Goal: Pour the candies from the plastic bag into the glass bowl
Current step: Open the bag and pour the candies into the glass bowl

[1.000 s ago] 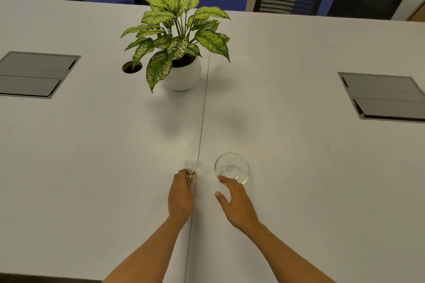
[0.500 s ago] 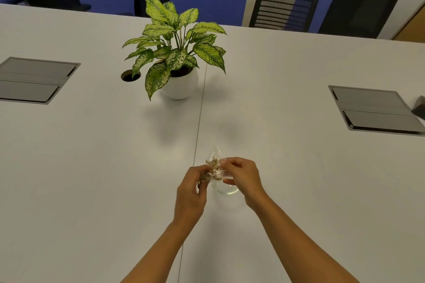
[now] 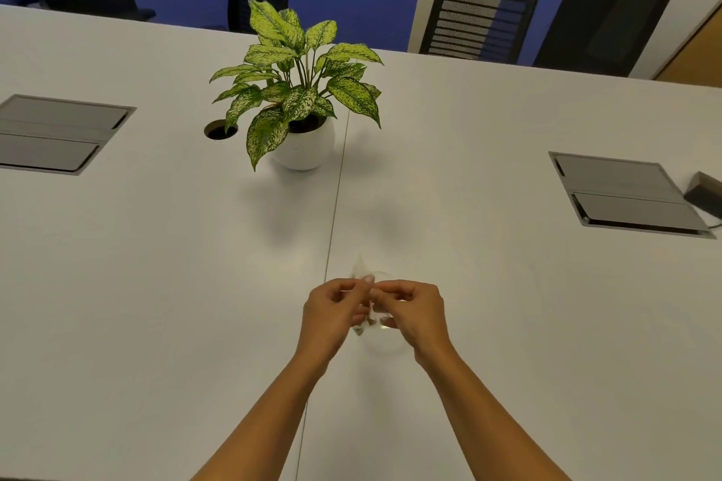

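Your left hand (image 3: 332, 310) and right hand (image 3: 414, 310) both pinch the little plastic bag (image 3: 365, 318) between them, right over the glass bowl (image 3: 385, 338). The plant (image 3: 299, 90) sits at 11 o'clock.

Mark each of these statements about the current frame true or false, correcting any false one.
1. Both hands pinch the small clear plastic bag. True.
2. The left hand rests flat on the white table. False: it is raised, its fingers closed on the bag, like the right hand.
3. The clear glass bowl sits below the hands, mostly hidden. True.
4. The potted plant in the round white pot stands between the hands and the person. False: it stands beyond the hands.
5. The bowl is full of candies. False: no pile shows in its visible part.
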`<state>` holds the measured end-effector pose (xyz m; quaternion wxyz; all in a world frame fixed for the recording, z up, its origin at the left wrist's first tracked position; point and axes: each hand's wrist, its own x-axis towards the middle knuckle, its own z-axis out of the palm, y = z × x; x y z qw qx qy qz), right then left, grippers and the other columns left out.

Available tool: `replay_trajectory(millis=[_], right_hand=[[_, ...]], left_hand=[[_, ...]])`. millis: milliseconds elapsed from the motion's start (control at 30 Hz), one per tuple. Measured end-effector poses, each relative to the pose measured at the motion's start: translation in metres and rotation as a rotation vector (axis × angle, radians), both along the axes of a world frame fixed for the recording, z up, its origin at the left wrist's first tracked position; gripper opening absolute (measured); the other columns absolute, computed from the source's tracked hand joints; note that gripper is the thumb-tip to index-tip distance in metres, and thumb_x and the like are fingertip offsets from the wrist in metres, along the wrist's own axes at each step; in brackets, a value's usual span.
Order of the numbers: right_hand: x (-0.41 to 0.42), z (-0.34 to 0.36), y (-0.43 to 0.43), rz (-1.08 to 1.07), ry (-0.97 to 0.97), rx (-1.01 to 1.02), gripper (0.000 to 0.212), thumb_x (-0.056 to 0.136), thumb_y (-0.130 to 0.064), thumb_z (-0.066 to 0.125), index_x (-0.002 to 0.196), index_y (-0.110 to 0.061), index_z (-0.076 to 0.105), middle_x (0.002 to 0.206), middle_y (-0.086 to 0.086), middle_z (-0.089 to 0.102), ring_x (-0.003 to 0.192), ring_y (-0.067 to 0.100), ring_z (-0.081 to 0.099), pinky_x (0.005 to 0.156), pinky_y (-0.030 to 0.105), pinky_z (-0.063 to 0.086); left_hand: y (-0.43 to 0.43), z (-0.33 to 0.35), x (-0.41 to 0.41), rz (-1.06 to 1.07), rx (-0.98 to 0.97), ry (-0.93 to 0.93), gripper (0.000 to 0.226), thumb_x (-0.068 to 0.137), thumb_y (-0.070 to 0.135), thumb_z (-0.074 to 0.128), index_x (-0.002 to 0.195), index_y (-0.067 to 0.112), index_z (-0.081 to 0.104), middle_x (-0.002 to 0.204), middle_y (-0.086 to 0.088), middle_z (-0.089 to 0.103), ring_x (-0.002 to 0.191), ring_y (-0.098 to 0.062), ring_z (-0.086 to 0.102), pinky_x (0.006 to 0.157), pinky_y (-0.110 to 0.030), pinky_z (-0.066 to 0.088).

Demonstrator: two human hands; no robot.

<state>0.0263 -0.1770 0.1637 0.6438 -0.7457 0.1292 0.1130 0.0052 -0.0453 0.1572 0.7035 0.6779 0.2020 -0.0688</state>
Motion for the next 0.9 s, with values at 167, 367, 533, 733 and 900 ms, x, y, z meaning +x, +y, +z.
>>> replay_trajectory(millis=[167, 367, 533, 733, 900], right_hand=[[-0.014, -0.01, 0.016, -0.03, -0.09, -0.198, 0.003, 0.074, -0.024, 0.081, 0.073, -0.025, 0.077, 0.065, -0.007, 0.074, 0.062, 0.007, 0.071, 0.062, 0.024, 0.059], [-0.024, -0.005, 0.015, -0.039, -0.154, -0.213, 0.015, 0.066, -0.025, 0.086, 0.069, -0.027, 0.072, 0.066, -0.01, 0.073, 0.065, 0.003, 0.069, 0.06, 0.012, 0.054], [-0.032, 0.005, 0.011, 0.0, -0.226, -0.196, 0.013, 0.076, -0.027, 0.08, 0.087, -0.032, 0.073, 0.076, -0.02, 0.073, 0.081, -0.007, 0.067, 0.064, 0.003, 0.05], [-0.035, 0.014, 0.013, 0.047, -0.306, -0.297, 0.009, 0.087, -0.029, 0.069, 0.092, -0.029, 0.077, 0.071, -0.028, 0.067, 0.079, -0.013, 0.065, 0.063, -0.001, 0.046], [-0.034, 0.021, 0.012, 0.015, -0.258, -0.182, 0.013, 0.088, -0.027, 0.068, 0.095, -0.022, 0.078, 0.085, -0.012, 0.076, 0.08, 0.001, 0.071, 0.074, 0.015, 0.057]], left_hand=[[-0.004, 0.0, 0.003, 0.062, 0.016, 0.032, 0.02, 0.081, 0.03, 0.075, 0.084, 0.01, 0.077, 0.079, -0.011, 0.078, 0.077, -0.025, 0.076, 0.074, -0.038, 0.063], [0.002, 0.005, 0.0, 0.096, -0.187, 0.142, 0.011, 0.084, 0.016, 0.074, 0.081, 0.005, 0.077, 0.077, -0.014, 0.078, 0.072, -0.025, 0.077, 0.059, -0.025, 0.06], [0.003, 0.013, -0.001, 0.142, -0.214, 0.135, 0.017, 0.076, 0.022, 0.082, 0.083, 0.006, 0.08, 0.079, -0.012, 0.079, 0.073, -0.025, 0.077, 0.06, -0.026, 0.061], [0.002, 0.021, -0.005, 0.162, -0.261, 0.093, 0.023, 0.071, 0.026, 0.084, 0.081, 0.006, 0.08, 0.079, -0.013, 0.079, 0.075, -0.026, 0.077, 0.06, -0.022, 0.06], [0.004, 0.026, -0.012, 0.136, -0.284, 0.031, 0.022, 0.08, 0.022, 0.076, 0.094, 0.005, 0.078, 0.086, -0.012, 0.079, 0.081, -0.024, 0.077, 0.066, -0.021, 0.06]])
